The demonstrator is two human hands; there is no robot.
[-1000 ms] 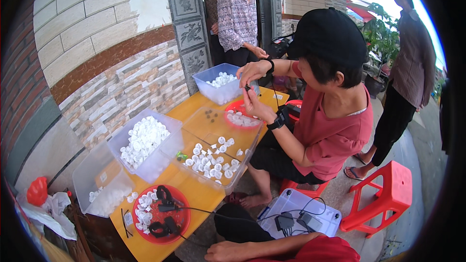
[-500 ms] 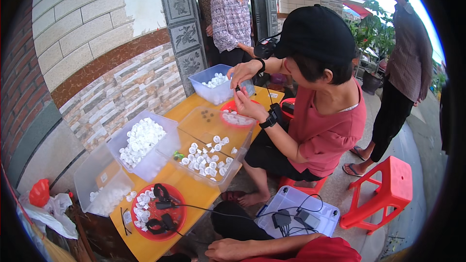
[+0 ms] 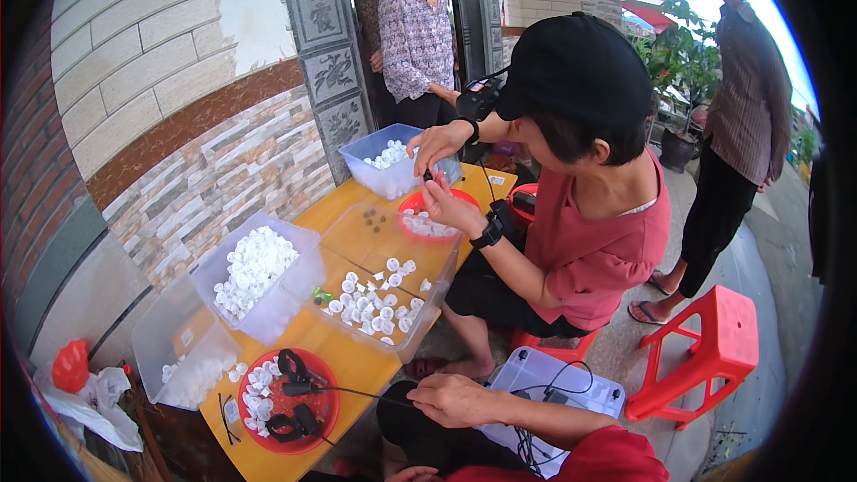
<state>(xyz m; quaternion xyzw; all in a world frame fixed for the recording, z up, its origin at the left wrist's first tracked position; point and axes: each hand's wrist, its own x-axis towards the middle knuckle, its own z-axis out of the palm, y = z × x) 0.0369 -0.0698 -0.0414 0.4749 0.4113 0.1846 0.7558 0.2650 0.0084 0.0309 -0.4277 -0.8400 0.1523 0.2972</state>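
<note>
My right hand [image 3: 453, 400] comes in from the lower right under a red sleeve [image 3: 607, 457], held above my dark-trousered knee. Its fingers are closed around a black cable [image 3: 366, 391] that runs from the red plate. Only a sliver of my left hand [image 3: 413, 475] shows at the bottom edge; its fingers are mostly cut off. On the red plate [image 3: 333, 402] lie two black straps with modules [image 3: 308, 419] beside several small white plastic caps [image 3: 259, 397]. Behind my right hand, a clear lidded box [image 3: 594, 397] carries tangled black cables.
The yellow table [image 3: 361, 366] holds a bin of white caps [image 3: 299, 281], a clear tray [image 3: 428, 303] and a blue-tinted bin [image 3: 361, 161]. Across from me a person in pink [image 3: 607, 250] handles a small dark piece. A red stool [image 3: 714, 330] stands right; two people stand behind.
My right hand has risen from the lower edge and closed on the cable, drawing it down. Part of my left hand has come into view. The view has shifted slightly.
</note>
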